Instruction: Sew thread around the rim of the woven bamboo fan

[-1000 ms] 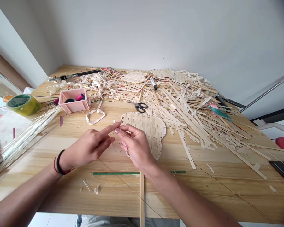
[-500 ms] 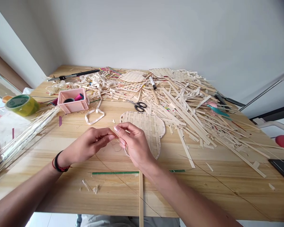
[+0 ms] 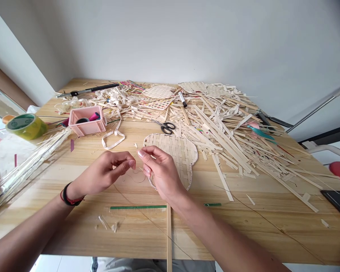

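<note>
My left hand [image 3: 109, 170] is closed in a pinch, with thin brown thread [image 3: 124, 196] trailing below it across the table. Just to its right, my right hand [image 3: 161, 170] pinches thumb against forefinger on something too small to make out. A thin loop of thread hangs between the two hands. Partly behind my right hand and wrist lies a woven bamboo piece [image 3: 183, 155] with a curved, bound edge. A green strip [image 3: 138, 207] and an upright pale strip [image 3: 169, 234] lie nearer the table's front edge.
Black scissors [image 3: 167, 127] lie beyond the woven piece. At the left stand a pink basket [image 3: 86, 126] with spools and a roll of yellow-green tape [image 3: 31, 130]. Loose bamboo strips [image 3: 221, 124] heap across the back and right. A marker [image 3: 183, 99] rests on them.
My left hand has shifted slightly left, so the gap between my fingertips is wider. My right hand has hardly moved.
</note>
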Available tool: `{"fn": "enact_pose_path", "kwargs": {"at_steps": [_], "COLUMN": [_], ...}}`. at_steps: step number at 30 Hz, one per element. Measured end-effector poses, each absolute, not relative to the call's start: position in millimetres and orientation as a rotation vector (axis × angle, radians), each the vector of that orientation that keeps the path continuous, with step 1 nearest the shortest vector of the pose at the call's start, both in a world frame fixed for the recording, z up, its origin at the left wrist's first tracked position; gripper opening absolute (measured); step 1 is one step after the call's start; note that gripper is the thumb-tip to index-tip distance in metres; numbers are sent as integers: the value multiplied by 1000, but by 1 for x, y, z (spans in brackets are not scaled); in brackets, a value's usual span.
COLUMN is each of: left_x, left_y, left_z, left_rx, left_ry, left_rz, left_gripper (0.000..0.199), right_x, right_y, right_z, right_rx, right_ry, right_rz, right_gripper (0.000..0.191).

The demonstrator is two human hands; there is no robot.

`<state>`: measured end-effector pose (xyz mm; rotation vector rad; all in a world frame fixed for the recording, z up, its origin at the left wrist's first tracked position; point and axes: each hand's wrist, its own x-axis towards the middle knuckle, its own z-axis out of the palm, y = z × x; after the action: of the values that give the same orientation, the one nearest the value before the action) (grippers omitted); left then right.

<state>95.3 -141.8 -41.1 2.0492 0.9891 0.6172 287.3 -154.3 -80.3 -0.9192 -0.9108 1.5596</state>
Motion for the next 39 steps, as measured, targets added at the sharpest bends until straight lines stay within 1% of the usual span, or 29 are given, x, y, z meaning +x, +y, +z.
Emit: {"fn": "enact_pose_path", "kwargs": {"at_steps": [5,12,30,39], "left_x": [95,93,93,93], "left_y": [-142,-143,-143,-143], "left_z": [-40,-41,-40,-41], "left_rx": [2047,2063,2065,2081], "left_ry": [976,986,1034,1037], "left_rz": [628,600,577,583], "left_gripper": [33,34,34,34], "right_x": [287,289,292,292], "right_y": [-153,-149,-147,-147], "right_z": [-80,-77,-77,-77], "right_rx": [-935,-905,-935,-922], "right_ry": [-892,-870,-871,-882], "right_rz": [1558,1541,1522,1522], "right_gripper": [28,25,28,26]}}
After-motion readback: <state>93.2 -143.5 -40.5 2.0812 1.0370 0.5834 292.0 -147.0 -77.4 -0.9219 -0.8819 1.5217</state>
